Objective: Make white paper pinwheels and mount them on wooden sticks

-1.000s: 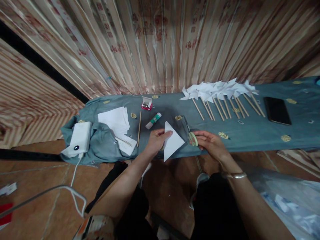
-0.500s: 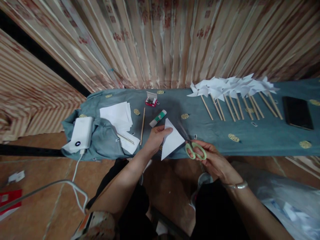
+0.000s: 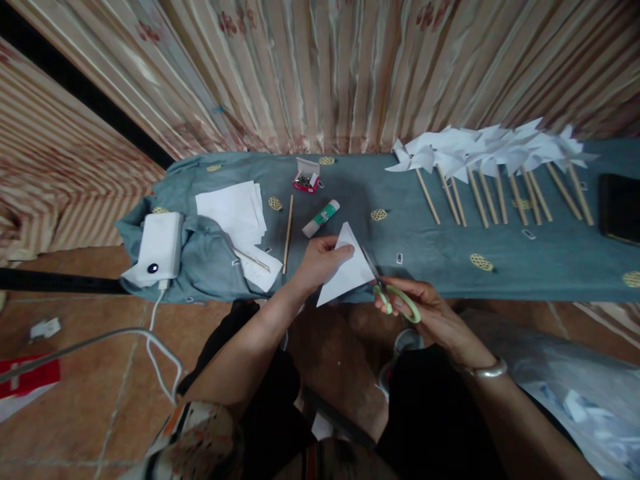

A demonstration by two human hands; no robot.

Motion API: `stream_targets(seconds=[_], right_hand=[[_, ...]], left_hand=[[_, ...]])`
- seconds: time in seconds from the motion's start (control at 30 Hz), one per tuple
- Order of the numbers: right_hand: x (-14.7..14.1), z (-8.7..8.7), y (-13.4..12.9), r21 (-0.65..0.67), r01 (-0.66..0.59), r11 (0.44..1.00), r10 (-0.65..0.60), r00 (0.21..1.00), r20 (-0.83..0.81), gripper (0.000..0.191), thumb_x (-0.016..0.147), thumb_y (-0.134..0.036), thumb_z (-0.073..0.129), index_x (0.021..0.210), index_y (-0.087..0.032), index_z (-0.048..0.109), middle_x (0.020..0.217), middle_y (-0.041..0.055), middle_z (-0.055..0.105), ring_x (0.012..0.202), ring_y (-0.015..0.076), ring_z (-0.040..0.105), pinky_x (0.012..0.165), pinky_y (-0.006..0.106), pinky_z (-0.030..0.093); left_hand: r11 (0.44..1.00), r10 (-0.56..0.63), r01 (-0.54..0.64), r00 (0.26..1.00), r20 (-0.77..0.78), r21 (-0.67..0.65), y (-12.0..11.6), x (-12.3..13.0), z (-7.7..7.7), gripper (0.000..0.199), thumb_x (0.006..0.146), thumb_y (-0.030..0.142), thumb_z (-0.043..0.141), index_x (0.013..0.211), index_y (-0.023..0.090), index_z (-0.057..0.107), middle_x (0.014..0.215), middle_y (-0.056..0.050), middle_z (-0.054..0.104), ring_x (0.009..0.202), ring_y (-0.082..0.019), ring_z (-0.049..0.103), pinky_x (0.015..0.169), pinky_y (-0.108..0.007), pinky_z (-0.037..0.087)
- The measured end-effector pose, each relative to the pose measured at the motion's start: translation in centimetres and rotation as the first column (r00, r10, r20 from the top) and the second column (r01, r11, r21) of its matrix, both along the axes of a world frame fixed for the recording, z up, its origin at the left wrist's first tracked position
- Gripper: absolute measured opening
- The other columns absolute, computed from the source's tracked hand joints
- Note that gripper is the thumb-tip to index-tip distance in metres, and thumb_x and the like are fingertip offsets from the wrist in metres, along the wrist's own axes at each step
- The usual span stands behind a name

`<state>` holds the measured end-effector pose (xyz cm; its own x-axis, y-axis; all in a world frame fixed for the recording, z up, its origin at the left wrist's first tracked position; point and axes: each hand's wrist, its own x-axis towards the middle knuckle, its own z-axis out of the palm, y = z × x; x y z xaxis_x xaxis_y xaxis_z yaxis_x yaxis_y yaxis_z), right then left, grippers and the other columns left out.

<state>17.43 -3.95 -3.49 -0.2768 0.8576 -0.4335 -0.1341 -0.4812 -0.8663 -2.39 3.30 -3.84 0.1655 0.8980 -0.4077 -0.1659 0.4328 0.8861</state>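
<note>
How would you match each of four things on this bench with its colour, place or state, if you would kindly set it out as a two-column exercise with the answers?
Column one
1. scissors
2. small red box
3. glue stick
4. white power bank

Column two
A. green and white, lying on the cloth
B. a cable plugged into it
C. held in the right hand
D. its lid standing open

Right pairs: 1-C, 2-D, 3-A, 4-B

Striped, floral-patterned curtains [image 3: 320,73] hang in folds behind a long, narrow surface draped in a green-gray cloth [image 3: 430,260] dotted with yellow motifs, as dim light falls across brown floor tiles [image 3: 95,373] and a black bar [image 3: 85,87] slants at left.
</note>
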Motion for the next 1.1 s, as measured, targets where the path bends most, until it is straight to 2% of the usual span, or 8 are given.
stream_targets(seconds=[0.2,0.7,1.1], right_hand=[[0.2,-0.2,0.1,-0.004,0.026,1.0,-0.026,0.999,-0.022,0.042,0.058,-0.046,0.086,0.095,-0.03,0.077,0.075,0.0008,0.073,0.067,0.0141,0.065,0.065,0.027,0.054],[0.1,-0.7,0.1,0.029,0.018,0.999,-0.02,0.999,0.045,0.041,0.058,-0.046,0.085,0.095,-0.029,0.077,0.071,-0.0003,0.073,0.063,0.0135,0.066,0.063,0.027,0.056],[-0.2,-1.4,0.0,0.056,0.005,0.998,-0.009,0.998,0.064,0.042,0.061,-0.046,0.084,0.097,-0.027,0.076,0.068,-0.0009,0.07,0.058,0.0111,0.059,0.056,0.024,0.049]], left_hand=[[1.0,-0.014,0.013,1.0,0.017,0.016,0.0,0.3,-0.1,0.022,0.056,0.031,0.071,0.068,0.014,0.068,0.058,0.002,0.062,0.047,-0.01,0.051,0.047,-0.021,0.036],[1.0,-0.014,0.014,0.999,0.041,-0.005,-0.3,0.7,0.1,0.019,0.058,0.029,0.073,0.069,0.014,0.069,0.058,0.002,0.062,0.046,-0.009,0.051,0.046,-0.02,0.036],[0.999,-0.044,0.045,0.996,0.073,-0.022,-0.4,0.5,-0.1,0.02,0.059,0.03,0.073,0.07,0.013,0.069,0.057,0.001,0.063,0.046,-0.009,0.051,0.045,-0.02,0.034]])
